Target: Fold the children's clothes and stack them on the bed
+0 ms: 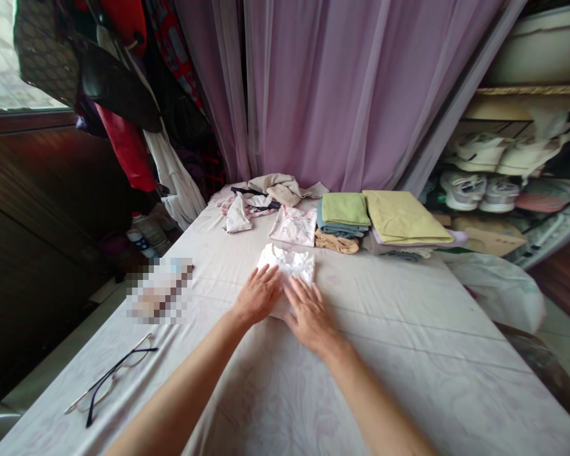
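A small white shirt (287,256) lies folded on the bed, its neckline facing the far side. My left hand (258,293) rests flat on its left part, fingers stretched out. On its right part lies my right hand (311,315), palm down with the fingers spread. Both hands cover the near part of the shirt. Just beyond it is a folded pink-and-white patterned top (293,225). To the right of that top stands a stack of folded clothes with a green piece (345,208) uppermost and a tan piece (336,241) at the bottom.
A second folded pile topped by yellow cloth (403,217) sits at the back right. Loose clothes (278,188) lie at the back left. Eyeglasses (114,377) and a blurred-out item (164,291) are near the left edge. Shoes (479,152) fill a rack at right; a purple curtain (323,95) hangs behind.
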The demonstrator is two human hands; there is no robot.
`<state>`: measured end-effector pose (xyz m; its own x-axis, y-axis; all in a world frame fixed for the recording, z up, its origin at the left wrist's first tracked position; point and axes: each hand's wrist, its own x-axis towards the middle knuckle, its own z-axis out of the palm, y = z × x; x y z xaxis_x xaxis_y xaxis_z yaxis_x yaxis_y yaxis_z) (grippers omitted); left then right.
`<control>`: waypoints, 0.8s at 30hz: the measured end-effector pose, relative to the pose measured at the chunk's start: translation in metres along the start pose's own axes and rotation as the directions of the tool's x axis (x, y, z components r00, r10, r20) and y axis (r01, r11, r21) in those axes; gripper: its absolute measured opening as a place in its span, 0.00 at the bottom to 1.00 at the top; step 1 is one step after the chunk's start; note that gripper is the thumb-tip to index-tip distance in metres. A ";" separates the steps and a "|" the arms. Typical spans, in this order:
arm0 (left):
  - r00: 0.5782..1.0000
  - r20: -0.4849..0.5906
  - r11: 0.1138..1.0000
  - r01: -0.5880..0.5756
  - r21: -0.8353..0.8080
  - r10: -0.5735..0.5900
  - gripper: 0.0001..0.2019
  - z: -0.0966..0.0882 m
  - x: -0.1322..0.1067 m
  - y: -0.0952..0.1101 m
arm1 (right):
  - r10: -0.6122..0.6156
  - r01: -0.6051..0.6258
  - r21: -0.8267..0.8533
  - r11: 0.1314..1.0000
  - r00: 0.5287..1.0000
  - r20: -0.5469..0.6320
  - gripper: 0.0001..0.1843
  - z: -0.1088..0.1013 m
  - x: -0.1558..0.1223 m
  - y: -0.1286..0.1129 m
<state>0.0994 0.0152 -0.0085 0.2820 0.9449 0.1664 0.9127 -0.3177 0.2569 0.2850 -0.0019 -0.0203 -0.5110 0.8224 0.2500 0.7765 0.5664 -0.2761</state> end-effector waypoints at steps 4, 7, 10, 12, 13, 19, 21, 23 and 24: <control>0.996 0.093 1.000 -0.016 -0.018 0.017 0.24 0.020 0.023 -0.009 | 0.037 -0.035 -0.015 0.999 0.982 0.185 0.35 0.002 -0.010 -0.005; 0.988 0.148 0.999 0.037 -0.012 -0.035 0.24 0.020 0.040 -0.016 | 0.059 -0.056 -0.018 0.998 0.974 0.220 0.36 0.001 -0.011 -0.005; 0.977 0.194 0.996 0.092 -0.002 -0.090 0.24 0.015 0.051 -0.018 | 0.061 -0.061 -0.005 0.998 0.977 0.205 0.36 0.000 -0.011 -0.007; 0.974 0.200 0.995 0.104 0.006 -0.103 0.23 0.013 0.052 -0.018 | 0.049 -0.054 0.022 0.998 0.983 0.177 0.34 -0.001 -0.012 -0.006; 0.978 0.185 0.995 0.102 0.006 -0.102 0.23 0.013 0.051 -0.017 | 0.045 -0.052 0.039 0.998 0.986 0.158 0.32 -0.001 -0.013 -0.005; 0.998 0.000 0.997 0.070 0.035 -0.070 0.27 0.016 0.047 -0.014 | 0.206 -0.204 0.025 0.979 0.977 -0.051 0.26 -0.009 0.014 0.022; 0.996 0.017 0.994 0.092 0.056 -0.093 0.29 0.017 0.052 -0.012 | 0.255 -0.255 -0.019 0.967 0.967 -0.028 0.28 -0.010 0.034 0.031; 0.993 0.042 0.991 0.111 0.074 -0.114 0.30 0.019 0.059 -0.010 | 0.261 -0.259 -0.054 0.964 0.964 0.055 0.30 -0.007 0.052 0.039; 0.991 0.049 0.990 0.118 0.080 -0.122 0.30 0.020 0.061 -0.009 | 0.259 -0.254 -0.063 0.965 0.961 0.093 0.31 -0.004 0.059 0.042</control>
<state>0.1140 0.0774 -0.0199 0.1824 0.9794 0.0870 0.9603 -0.1965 0.1981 0.2889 0.0702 -0.0134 -0.3245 0.9423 0.0825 0.9023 0.3346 -0.2719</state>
